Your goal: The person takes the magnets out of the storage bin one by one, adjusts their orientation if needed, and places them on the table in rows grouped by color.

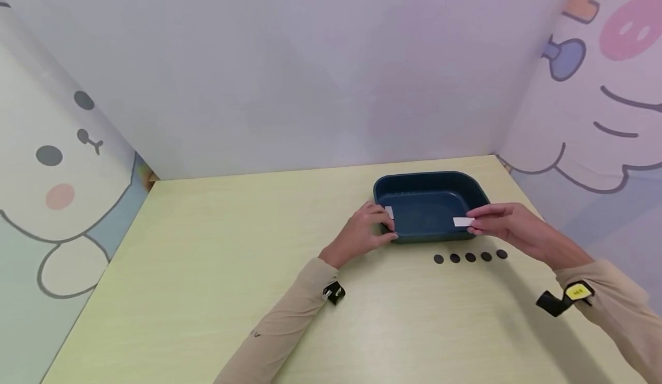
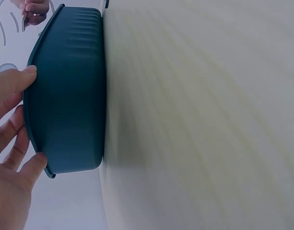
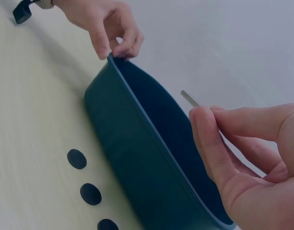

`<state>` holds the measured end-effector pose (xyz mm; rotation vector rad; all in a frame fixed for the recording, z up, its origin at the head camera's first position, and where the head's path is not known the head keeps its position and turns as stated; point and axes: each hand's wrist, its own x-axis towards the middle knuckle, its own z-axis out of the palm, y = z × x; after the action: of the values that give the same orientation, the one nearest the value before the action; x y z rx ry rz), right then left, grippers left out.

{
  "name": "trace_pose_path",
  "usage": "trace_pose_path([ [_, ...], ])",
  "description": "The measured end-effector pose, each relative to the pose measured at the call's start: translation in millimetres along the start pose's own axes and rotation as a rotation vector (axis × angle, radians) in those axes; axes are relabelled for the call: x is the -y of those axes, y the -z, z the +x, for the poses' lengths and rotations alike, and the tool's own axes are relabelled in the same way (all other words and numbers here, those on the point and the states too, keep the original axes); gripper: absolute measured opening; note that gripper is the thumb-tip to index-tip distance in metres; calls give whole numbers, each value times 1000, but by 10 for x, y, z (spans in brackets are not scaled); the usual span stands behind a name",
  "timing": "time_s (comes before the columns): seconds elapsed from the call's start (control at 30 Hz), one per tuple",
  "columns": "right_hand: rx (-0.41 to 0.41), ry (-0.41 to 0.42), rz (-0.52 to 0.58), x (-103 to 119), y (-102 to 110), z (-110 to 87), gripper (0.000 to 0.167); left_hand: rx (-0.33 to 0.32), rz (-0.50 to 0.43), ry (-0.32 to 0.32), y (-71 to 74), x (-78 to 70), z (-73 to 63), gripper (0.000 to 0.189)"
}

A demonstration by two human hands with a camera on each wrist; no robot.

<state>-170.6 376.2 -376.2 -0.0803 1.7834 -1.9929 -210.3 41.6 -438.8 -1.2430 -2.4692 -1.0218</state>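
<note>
A dark teal rectangular basin (image 1: pixel 429 236) stands at the table's right rear. My left hand (image 1: pixel 362 229) grips its near-left corner, the thumb outside and the fingers over the rim; the left wrist view shows the basin's outer wall (image 2: pixel 70 105) beside those fingers. A small white piece (image 1: pixel 389 212) shows by the left fingertips, inside the rim; whether they hold it I cannot tell. Over the near-right side, my right hand (image 1: pixel 509 227) pinches a thin white rectangular tile (image 1: pixel 463 222) between thumb and fingers. Only the tile's narrow edge (image 3: pixel 189 98) appears in the right wrist view.
Several black discs (image 1: pixel 470 257) lie in a row on the table just in front of the basin. The pale wooden table (image 1: pixel 217 257) meets a plain wall (image 1: pixel 310 85) behind and cartoon-printed walls (image 1: pixel 610 114) at the sides.
</note>
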Motion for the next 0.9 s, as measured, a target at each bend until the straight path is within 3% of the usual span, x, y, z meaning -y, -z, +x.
trace_pose_path([
  [0.4, 98, 16, -1, -57, -8, -113, 29, 6, 3, 10, 11, -14, 12, 9],
  [0.9, 132, -7, -27, -148, -9, -197, 28, 12, 7, 21, 35, -35, 26, 10],
])
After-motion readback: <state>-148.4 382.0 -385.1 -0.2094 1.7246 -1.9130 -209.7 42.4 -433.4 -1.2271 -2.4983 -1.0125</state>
